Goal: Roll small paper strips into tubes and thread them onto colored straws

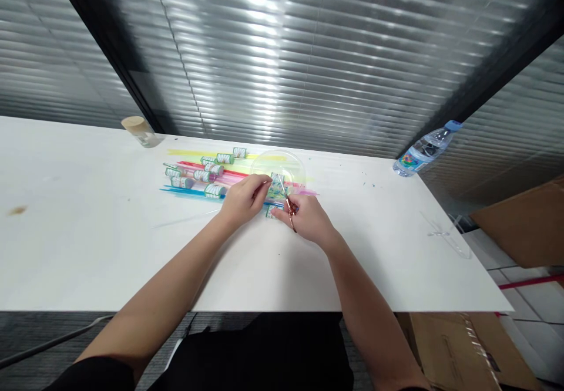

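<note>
My right hand (311,218) holds a pair of scissors (291,206) by its copper-coloured handles, blades pointing up and to the left. To its left, my left hand (247,197) is closed in a pinch near the blade tips; what sits in its fingertips is too small to make out. Beneath the scissors stands a clear round plastic bowl (300,162) with small green and yellowish bits (277,192) inside. Bundles of thin coloured plastic strips lie behind and beside my left hand: yellow (185,153), red (233,172) and blue (189,191), with several printed paper bands (215,191) around them.
A clear jar with a wooden lid (136,124) stands at the back left. A water bottle (425,150) is at the back right. Clear thin strips (447,235) lie near the right edge of the white table (110,250). Cardboard boxes (458,344) stand beyond it. Blinds (286,56) rise behind.
</note>
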Tool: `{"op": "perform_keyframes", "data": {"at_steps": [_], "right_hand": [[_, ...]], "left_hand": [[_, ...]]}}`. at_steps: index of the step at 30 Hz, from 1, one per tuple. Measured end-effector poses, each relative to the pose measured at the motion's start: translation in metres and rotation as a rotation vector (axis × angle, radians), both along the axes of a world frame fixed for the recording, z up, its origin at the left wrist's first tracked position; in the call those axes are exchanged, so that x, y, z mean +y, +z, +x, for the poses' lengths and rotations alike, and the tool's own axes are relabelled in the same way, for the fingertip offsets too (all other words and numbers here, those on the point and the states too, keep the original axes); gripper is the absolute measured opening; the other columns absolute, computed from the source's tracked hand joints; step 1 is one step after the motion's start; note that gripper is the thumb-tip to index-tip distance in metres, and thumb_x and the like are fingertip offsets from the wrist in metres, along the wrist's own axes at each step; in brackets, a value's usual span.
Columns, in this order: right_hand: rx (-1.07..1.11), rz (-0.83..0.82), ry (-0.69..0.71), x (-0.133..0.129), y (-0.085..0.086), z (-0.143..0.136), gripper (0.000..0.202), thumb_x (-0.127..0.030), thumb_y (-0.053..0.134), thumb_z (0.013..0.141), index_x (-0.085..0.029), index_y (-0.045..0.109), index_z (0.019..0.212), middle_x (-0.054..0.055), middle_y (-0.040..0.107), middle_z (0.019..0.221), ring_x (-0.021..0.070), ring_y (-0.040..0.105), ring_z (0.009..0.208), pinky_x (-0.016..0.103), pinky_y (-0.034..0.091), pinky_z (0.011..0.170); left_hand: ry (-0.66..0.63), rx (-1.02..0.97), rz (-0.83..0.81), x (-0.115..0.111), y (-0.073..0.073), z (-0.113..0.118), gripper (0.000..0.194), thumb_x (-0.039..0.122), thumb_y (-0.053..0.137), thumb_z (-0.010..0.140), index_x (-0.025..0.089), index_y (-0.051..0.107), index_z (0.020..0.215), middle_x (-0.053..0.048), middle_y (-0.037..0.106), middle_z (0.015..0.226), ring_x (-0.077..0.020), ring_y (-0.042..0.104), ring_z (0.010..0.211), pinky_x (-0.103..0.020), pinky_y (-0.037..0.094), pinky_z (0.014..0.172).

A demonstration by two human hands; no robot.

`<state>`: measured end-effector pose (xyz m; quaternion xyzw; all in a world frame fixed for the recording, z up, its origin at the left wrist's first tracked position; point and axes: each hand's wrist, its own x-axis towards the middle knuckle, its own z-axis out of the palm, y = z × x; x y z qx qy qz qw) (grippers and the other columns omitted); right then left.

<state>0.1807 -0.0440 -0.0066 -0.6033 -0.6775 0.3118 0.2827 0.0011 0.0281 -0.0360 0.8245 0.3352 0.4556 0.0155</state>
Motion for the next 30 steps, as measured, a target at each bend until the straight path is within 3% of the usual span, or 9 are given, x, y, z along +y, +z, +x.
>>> {"op": "perform_keyframes", "data": {"at_steps": [18, 23, 30], "right_hand": [[0.159, 0.142, -0.05, 0.004, -0.008, -0.001, 0.029, -0.041, 0.063, 0.081, -0.021, 0.046, 0.067, -0.003, 0.051, 0.061, 0.012, 0.043, 0.055, 0.026, 0.035, 0.054], [0.203, 0.176, -0.019, 0.003, -0.007, -0.003, 0.021, -0.041, 0.062, 0.082, -0.02, 0.058, 0.081, -0.002, 0.055, 0.063, 0.0122, 0.047, 0.053, 0.026, 0.036, 0.053], [0.19, 0.223, 0.035, 0.002, -0.005, -0.007, 0.015, -0.033, 0.06, 0.083, -0.021, 0.054, 0.078, -0.004, 0.051, 0.058, 0.0114, 0.044, 0.052, 0.024, 0.033, 0.052]], "left_hand": [[-0.033, 0.019, 0.003, -0.002, -0.001, 0.0, 0.015, 0.02, 0.042, 0.096, 0.019, 0.057, 0.1, -0.003, 0.069, 0.086, -0.0136, 0.065, 0.074, -0.024, 0.049, 0.065], [-0.076, 0.033, 0.003, -0.011, -0.001, 0.003, 0.017, 0.016, 0.04, 0.096, 0.019, 0.055, 0.105, -0.005, 0.069, 0.093, -0.0142, 0.066, 0.08, -0.025, 0.05, 0.066], [-0.124, 0.038, -0.02, -0.016, -0.002, 0.006, 0.019, 0.015, 0.04, 0.094, 0.018, 0.053, 0.107, -0.006, 0.07, 0.095, -0.0149, 0.067, 0.081, -0.025, 0.051, 0.067]]}}
